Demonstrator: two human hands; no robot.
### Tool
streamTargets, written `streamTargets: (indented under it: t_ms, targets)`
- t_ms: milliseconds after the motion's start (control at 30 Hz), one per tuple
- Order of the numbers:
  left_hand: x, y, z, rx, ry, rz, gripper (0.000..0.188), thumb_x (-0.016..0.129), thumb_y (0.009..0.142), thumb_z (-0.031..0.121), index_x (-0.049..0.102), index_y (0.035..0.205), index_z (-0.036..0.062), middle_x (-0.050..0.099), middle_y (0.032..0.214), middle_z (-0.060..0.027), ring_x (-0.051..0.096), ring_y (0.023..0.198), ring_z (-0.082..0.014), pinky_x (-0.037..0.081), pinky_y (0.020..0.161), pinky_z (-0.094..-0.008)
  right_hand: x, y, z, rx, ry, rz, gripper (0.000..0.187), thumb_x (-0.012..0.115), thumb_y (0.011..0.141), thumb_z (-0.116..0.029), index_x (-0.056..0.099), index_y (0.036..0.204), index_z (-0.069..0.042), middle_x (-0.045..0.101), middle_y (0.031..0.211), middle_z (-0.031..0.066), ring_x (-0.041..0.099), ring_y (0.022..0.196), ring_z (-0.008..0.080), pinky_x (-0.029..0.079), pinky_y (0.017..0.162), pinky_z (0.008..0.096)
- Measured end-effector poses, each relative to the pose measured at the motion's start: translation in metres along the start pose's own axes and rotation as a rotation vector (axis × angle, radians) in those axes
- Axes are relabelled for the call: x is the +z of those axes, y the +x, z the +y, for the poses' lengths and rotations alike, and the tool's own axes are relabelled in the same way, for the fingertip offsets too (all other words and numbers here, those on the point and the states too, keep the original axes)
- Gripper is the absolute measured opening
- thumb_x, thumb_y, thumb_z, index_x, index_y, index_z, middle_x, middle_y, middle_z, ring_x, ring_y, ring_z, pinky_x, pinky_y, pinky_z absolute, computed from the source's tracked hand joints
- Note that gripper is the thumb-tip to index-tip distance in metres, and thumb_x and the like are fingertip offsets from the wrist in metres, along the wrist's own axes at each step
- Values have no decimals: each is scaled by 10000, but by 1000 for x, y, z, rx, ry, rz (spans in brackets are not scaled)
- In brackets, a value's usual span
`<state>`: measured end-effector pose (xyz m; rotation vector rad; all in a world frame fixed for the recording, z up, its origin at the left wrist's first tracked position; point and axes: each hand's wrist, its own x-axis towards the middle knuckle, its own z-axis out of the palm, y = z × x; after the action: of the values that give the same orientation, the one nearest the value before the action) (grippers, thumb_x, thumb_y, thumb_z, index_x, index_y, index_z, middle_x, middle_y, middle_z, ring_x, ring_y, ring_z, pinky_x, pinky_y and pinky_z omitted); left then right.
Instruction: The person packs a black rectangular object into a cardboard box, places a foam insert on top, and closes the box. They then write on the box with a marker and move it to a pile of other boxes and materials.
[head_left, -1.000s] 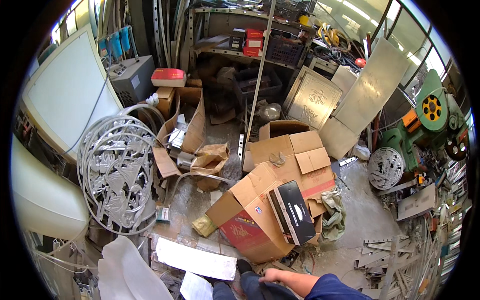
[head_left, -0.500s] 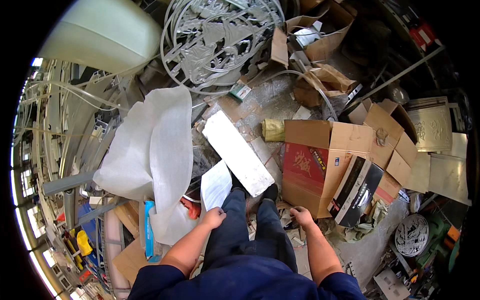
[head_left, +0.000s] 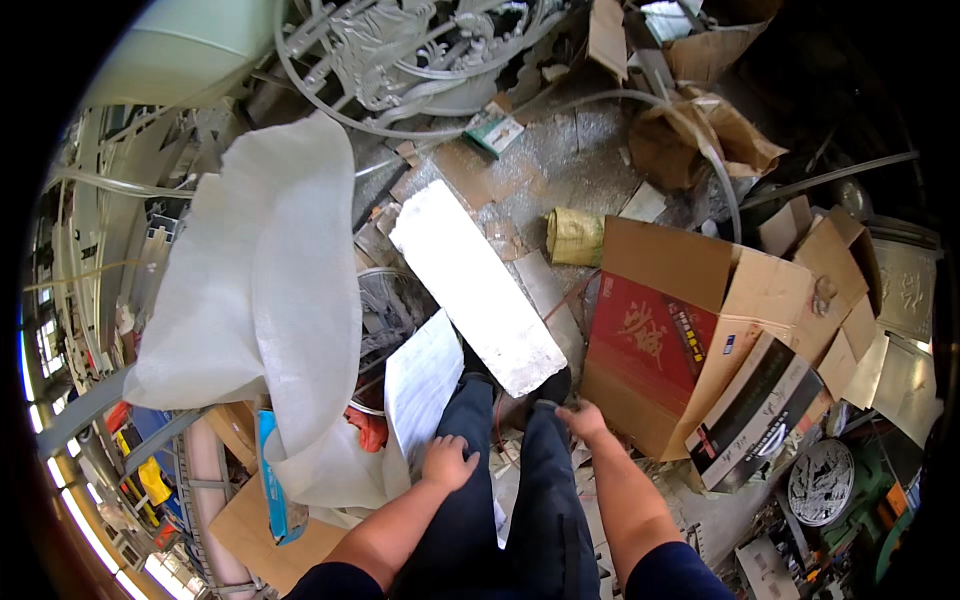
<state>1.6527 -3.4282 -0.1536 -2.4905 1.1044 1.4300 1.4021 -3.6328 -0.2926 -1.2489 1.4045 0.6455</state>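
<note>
My left hand point(head_left: 452, 463) lies over my left trouser leg near the knee, thumb apart from the fingers, holding nothing. Beside my right knee, my right hand point(head_left: 583, 420) has its fingers curled together, with nothing visible in them. A long white foam block point(head_left: 480, 290) lies slantwise on the floor, its near end by my shoes. Left of my legs, nearest my left hand, stands a pale sheet point(head_left: 424, 385) with faint markings. Beyond it rises a large curled sheet of white foam wrap point(head_left: 300, 270). An open cardboard box point(head_left: 655, 330) with a red panel is right of my right hand.
A black-and-white carton point(head_left: 755, 412) leans on the open box. A yellow roll point(head_left: 575, 237) lies behind it. Ornate silver metalwork point(head_left: 400, 60) stands at the far side. A small green-and-white box point(head_left: 494, 134) and brown paper point(head_left: 700, 135) lie beyond. Metal frames crowd the left.
The view has shifted, so the floor things sit larger. My left hand has come onto my left leg, and my right hand has moved in against my right knee.
</note>
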Motion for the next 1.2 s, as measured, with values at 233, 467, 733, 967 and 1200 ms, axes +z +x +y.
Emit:
streamTargets:
  t_ms: [233, 467, 733, 967, 1200]
  targets:
    - [-3, 26, 0, 104, -64, -10, 265, 751, 796, 312, 661, 892, 82, 635, 889, -95, 588, 930, -316, 458, 828, -440, 1, 149, -47, -61, -250, 159, 945, 836, 686, -557, 515, 1344, 41, 623, 1259, 267, 596, 1201, 375, 473, 1012, 416]
    - [62, 189, -41, -432, -594, -331, 722, 714, 859, 491, 538, 1325, -30, 572, 1338, -207, 517, 1271, -346, 395, 1065, -430, 22, 250, -90, -127, -119, 12, 1109, 791, 695, -619, 346, 1483, 22, 531, 1382, 279, 509, 1305, 379, 415, 1076, 404]
    - [112, 302, -9, -635, -1554, -37, 825, 727, 879, 424, 304, 1496, 76, 456, 1453, -139, 447, 1327, -305, 316, 1119, -450, 27, 227, -89, -268, -265, 220, 1072, 806, 693, -600, 363, 1479, -20, 434, 1408, 322, 467, 1295, 452, 392, 1091, 462]
    - [87, 374, 57, -454, -1156, 27, 1024, 754, 837, 493, 221, 1458, -122, 507, 1401, -275, 510, 1293, -360, 395, 1069, -394, -61, 238, -110, -234, -179, 320, 879, 811, 742, -449, 444, 1433, -49, 608, 1273, 254, 586, 1191, 393, 474, 999, 441]
    - [95, 351, 66, -254, -772, -106, 1089, 735, 814, 577, 206, 1441, -139, 522, 1357, -329, 550, 1243, -415, 443, 1030, -418, -75, 223, -77, -165, -164, 334, 792, 785, 780, -403, 475, 1412, -39, 640, 1246, 227, 608, 1175, 374, 485, 986, 422]
